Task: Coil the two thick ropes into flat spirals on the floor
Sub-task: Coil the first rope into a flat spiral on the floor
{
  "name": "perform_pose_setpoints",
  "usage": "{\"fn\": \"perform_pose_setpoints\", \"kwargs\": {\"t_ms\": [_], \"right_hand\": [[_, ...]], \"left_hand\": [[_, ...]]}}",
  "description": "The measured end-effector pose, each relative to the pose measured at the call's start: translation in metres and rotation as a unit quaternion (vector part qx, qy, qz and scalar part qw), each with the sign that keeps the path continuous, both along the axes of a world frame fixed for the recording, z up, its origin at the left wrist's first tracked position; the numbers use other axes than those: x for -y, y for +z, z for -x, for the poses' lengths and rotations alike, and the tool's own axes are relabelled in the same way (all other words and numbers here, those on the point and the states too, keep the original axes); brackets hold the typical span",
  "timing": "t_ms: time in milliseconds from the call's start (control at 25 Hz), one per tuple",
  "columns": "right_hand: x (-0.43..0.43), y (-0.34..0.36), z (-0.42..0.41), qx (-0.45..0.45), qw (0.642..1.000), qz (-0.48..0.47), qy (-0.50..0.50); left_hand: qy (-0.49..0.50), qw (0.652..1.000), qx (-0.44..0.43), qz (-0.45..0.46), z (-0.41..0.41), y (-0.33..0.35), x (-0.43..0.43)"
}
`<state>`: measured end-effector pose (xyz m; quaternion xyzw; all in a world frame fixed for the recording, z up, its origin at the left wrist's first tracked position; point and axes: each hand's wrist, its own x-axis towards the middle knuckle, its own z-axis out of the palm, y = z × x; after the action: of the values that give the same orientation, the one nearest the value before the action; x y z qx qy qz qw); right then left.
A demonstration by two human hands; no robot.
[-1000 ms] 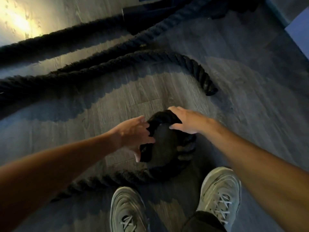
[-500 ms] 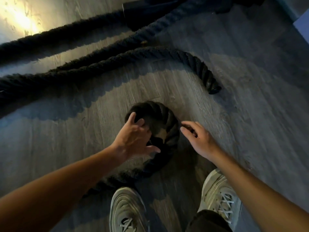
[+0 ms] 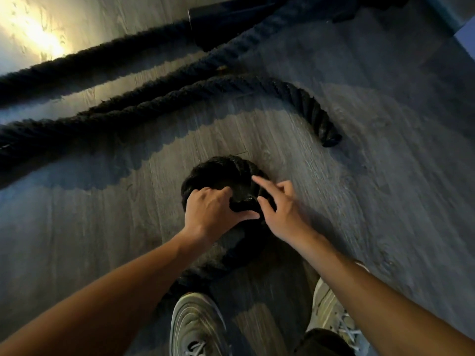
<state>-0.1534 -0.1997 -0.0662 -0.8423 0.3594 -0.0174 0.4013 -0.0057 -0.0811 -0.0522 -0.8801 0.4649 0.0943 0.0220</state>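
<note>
A thick black rope lies curled into one tight small loop (image 3: 221,168) on the grey wood floor in front of my feet. Its capped end (image 3: 243,202) sits in the middle of the loop. My left hand (image 3: 209,214) presses on the loop's left side, thumb against the end. My right hand (image 3: 281,211) rests with spread fingers on the loop's right side. The rope's tail (image 3: 213,268) runs back toward my left shoe. A second black rope (image 3: 180,96) arcs across the floor beyond, its end (image 3: 330,137) at the right.
My two pale sneakers, left (image 3: 198,327) and right (image 3: 331,309), stand just behind the loop. More rope lengths (image 3: 90,62) run diagonally at the upper left. A dark block (image 3: 226,19) sits at the top. Bright light falls on the floor at the far upper left.
The rope's end has been bent round from a wide open curve into a tight closed loop. Both hands moved inward onto it, the right one coming from beside it.
</note>
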Motion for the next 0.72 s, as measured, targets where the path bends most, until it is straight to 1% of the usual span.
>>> {"fn": "perform_pose_setpoints", "kwargs": {"t_ms": [40,120,160,280,360,400,440,520,560,600,640,720], "right_hand": [[-0.003,-0.001,0.002,-0.016,0.999,0.016,0.034],[-0.007,-0.005,0.008,-0.051,0.995,-0.021,0.080],[-0.007,-0.007,0.012,-0.057,0.994,-0.036,0.089],[-0.002,-0.008,0.017,-0.056,0.995,-0.022,0.081],[-0.004,-0.005,0.015,-0.065,0.995,-0.019,0.080],[-0.005,-0.003,0.014,-0.070,0.994,-0.014,0.083],[-0.006,-0.002,0.012,-0.076,0.993,-0.008,0.088],[-0.004,0.002,0.010,-0.087,0.992,-0.008,0.095],[-0.003,0.003,0.009,-0.092,0.991,-0.009,0.096],[-0.002,0.004,0.009,-0.098,0.990,-0.008,0.099],[-0.003,0.004,0.009,-0.102,0.989,-0.002,0.102],[-0.006,0.005,0.007,-0.111,0.988,0.008,0.107]], "left_hand": [[0.003,1.000,0.000,0.029,0.002,-0.002,-0.006],[-0.007,0.997,0.004,0.071,0.003,-0.009,-0.016],[-0.015,0.997,0.006,0.076,0.002,-0.010,-0.019],[-0.062,0.995,-0.005,0.076,-0.008,-0.008,-0.025],[-0.140,0.987,-0.053,0.062,-0.031,-0.006,-0.035],[-0.204,0.975,-0.070,0.047,-0.046,-0.003,-0.039],[-0.276,0.959,-0.065,0.029,-0.062,0.000,-0.042],[-0.405,0.913,-0.035,-0.044,-0.092,0.006,-0.038],[-0.451,0.889,-0.024,-0.076,-0.104,0.007,-0.031],[-0.488,0.868,-0.017,-0.088,-0.114,0.008,-0.023],[-0.517,0.852,-0.004,-0.080,-0.120,0.010,-0.015],[-0.546,0.836,0.039,-0.051,-0.135,0.012,-0.003]]}}
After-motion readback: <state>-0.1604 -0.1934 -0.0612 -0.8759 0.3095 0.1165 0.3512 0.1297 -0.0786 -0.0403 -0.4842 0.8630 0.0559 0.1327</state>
